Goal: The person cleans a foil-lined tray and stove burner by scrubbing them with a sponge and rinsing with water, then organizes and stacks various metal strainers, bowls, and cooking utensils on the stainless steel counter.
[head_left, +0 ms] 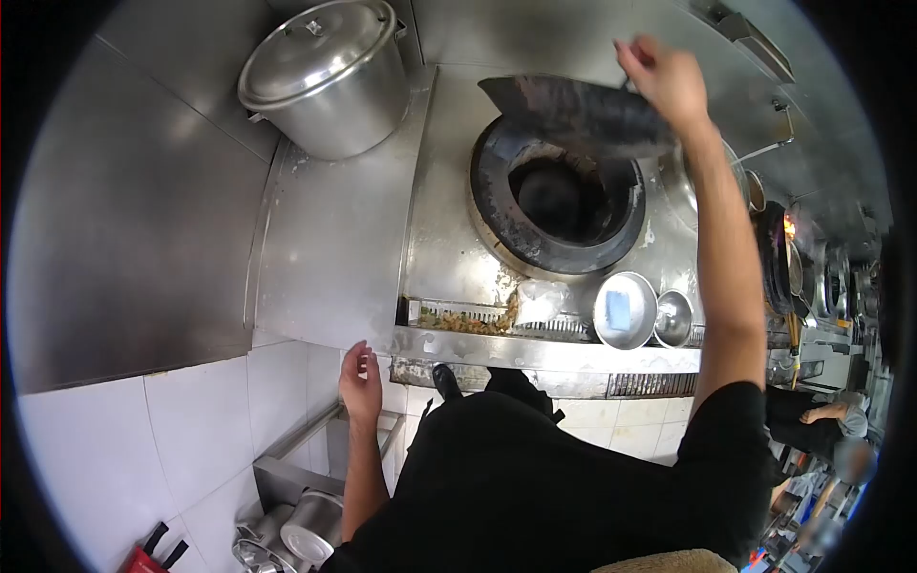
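Note:
My right hand (667,81) is raised over the back of the stove, fingers closed at the edge of a blackened wok (581,113). The wok is tipped up on its side above the round burner ring (489,205), so the burner's dark opening shows below it. The exact grip point is partly hidden by the hand. Down at the stove's front left, my left hand (361,384) hangs in the air with loosely bent fingers and nothing in it.
A large lidded stockpot (353,105) stands at the back left. Two metal bowls, one holding a blue sponge (618,310), sit by the front gutter (458,320), where food scraps lie. Metal pots (313,525) are below left. Another person (826,420) is at the right.

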`<act>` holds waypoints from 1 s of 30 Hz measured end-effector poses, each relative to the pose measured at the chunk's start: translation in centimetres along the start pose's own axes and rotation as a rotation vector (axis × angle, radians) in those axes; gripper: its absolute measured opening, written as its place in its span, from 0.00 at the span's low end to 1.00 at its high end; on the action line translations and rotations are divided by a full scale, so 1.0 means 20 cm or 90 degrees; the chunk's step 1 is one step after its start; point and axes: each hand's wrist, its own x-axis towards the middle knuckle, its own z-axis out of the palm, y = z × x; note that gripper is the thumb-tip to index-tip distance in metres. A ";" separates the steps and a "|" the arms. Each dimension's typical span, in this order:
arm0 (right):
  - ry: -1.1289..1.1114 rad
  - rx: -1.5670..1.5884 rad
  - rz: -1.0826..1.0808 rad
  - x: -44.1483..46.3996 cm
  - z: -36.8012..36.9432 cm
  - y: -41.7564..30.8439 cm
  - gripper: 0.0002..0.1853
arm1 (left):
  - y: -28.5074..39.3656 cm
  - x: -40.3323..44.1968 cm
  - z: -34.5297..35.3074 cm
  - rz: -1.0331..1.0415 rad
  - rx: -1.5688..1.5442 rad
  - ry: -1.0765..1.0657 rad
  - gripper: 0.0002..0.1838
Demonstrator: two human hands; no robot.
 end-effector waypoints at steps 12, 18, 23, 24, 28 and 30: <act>-0.170 0.061 -0.208 0.76 0.13 0.12 0.21 | 0.00 -0.11 -0.16 -0.004 -0.069 0.072 0.17; -0.256 -0.029 -0.192 0.61 -0.04 -0.50 0.20 | -0.26 -0.33 -0.31 -0.109 -0.100 0.146 0.17; -0.171 -0.013 -0.302 0.31 -0.10 -1.14 0.20 | -0.29 -0.35 -0.44 -0.112 -0.086 0.188 0.17; -0.152 -0.007 -0.328 0.28 -0.10 -1.22 0.20 | -0.30 -0.35 -0.45 -0.099 -0.090 0.190 0.17; -0.145 0.195 -0.311 0.20 0.14 -1.44 0.18 | -0.34 -0.34 -0.52 -0.078 -0.111 0.172 0.17; -0.179 0.157 -0.331 0.08 0.27 -1.58 0.16 | -0.37 -0.36 -0.55 -0.059 -0.118 0.200 0.17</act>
